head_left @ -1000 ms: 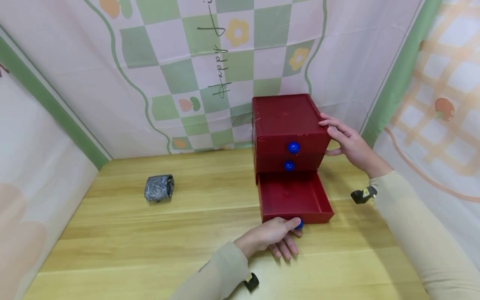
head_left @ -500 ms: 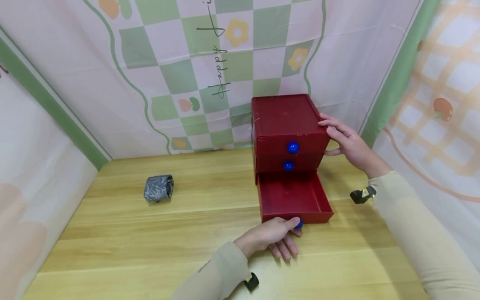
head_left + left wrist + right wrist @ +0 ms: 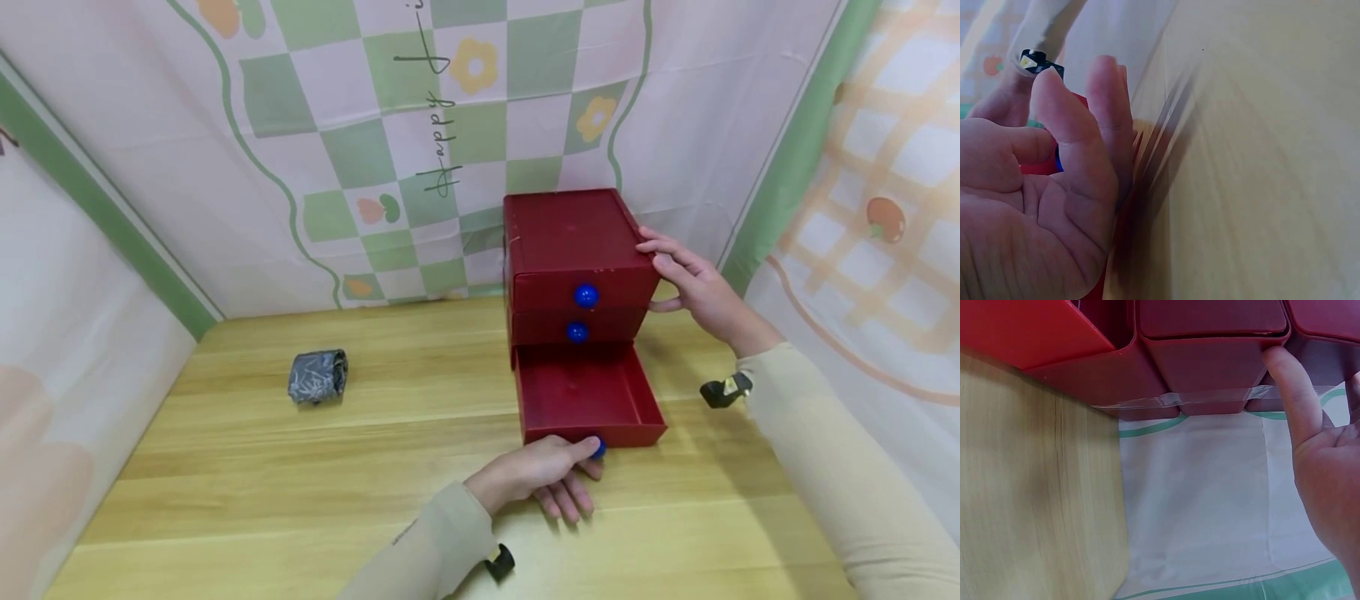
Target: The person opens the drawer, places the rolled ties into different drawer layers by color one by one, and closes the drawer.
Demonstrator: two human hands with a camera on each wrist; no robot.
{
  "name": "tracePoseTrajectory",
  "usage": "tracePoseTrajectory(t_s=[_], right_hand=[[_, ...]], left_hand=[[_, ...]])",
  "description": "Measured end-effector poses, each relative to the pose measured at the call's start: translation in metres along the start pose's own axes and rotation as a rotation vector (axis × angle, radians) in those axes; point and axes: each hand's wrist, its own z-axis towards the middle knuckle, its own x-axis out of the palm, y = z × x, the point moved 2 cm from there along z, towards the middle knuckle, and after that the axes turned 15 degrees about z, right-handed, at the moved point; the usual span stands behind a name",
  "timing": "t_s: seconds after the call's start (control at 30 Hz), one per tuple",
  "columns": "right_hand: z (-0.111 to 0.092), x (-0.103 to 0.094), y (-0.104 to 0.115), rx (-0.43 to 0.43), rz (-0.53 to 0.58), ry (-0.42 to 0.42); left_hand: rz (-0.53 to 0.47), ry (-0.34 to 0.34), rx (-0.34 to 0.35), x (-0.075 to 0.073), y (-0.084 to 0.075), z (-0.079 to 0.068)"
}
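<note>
A dark red drawer cabinet [image 3: 573,229] with blue ball knobs stands toward the back right of the table. Its bottom drawer [image 3: 588,387] is pulled out and bare inside, while the two upper drawers are closed. With thumb and forefinger, my left hand [image 3: 543,475] pinches the blue knob [image 3: 598,448] of that bottom drawer; the other fingers extend loosely below. In the left wrist view, the hand mostly hides the knob. Against the cabinet's right side rests my right hand [image 3: 693,287], with its fingers fairly straight at the top edge. One finger touches the side in the right wrist view.
A folded grey patterned packet [image 3: 318,376] lies on the left part of the wooden table [image 3: 300,492]. Behind the cabinet hangs a green-and-white checked curtain [image 3: 420,150]. A clear tape strip [image 3: 1175,398] runs along the cabinet's side. A small black camera [image 3: 726,390] sits at the right wrist.
Almost nothing differs. My left hand and wrist have shifted very slightly to the left while keeping their pinch on the knob; the drawer and right hand look the same.
</note>
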Motion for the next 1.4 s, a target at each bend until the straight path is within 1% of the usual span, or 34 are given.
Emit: tracePoseTrajectory(t_s=[0.23, 0.4, 0.6, 0.73, 1.0, 1.1, 1.2, 1.3, 1.4], right_hand=[[0.0, 0.0, 0.0, 0.001, -0.002, -0.001], [0.0, 0.0, 0.0, 0.002, 0.001, -0.006], [0.0, 0.0, 0.001, 0.01, -0.018, -0.01], [0.001, 0.0, 0.0, 0.007, -0.01, -0.003], [0.001, -0.001, -0.002, -0.002, 0.009, 0.004], [0.001, -0.001, -0.001, 0.001, 0.004, 0.0], [0.001, 0.0, -0.001, 0.004, -0.002, -0.003], [0.001, 0.001, 0.0, 0.003, -0.002, -0.003], [0.0, 0.001, 0.001, 0.0, -0.005, -0.002]], left_hand=[[0.004, 0.014, 0.008, 0.0, 0.0, -0.002], [0.034, 0.026, 0.021, -0.002, -0.003, -0.007], [0.058, 0.043, 0.041, -0.003, -0.011, -0.015], [0.062, 0.051, 0.047, -0.004, -0.017, -0.02], [0.133, 0.091, 0.104, -0.01, -0.031, -0.031], [0.165, 0.11, 0.138, -0.015, -0.036, -0.035], [0.203, 0.127, 0.2, -0.02, -0.042, -0.039], [0.274, 0.12, 0.302, -0.025, -0.048, -0.046], [0.368, 0.084, 0.424, -0.03, -0.055, -0.055]])
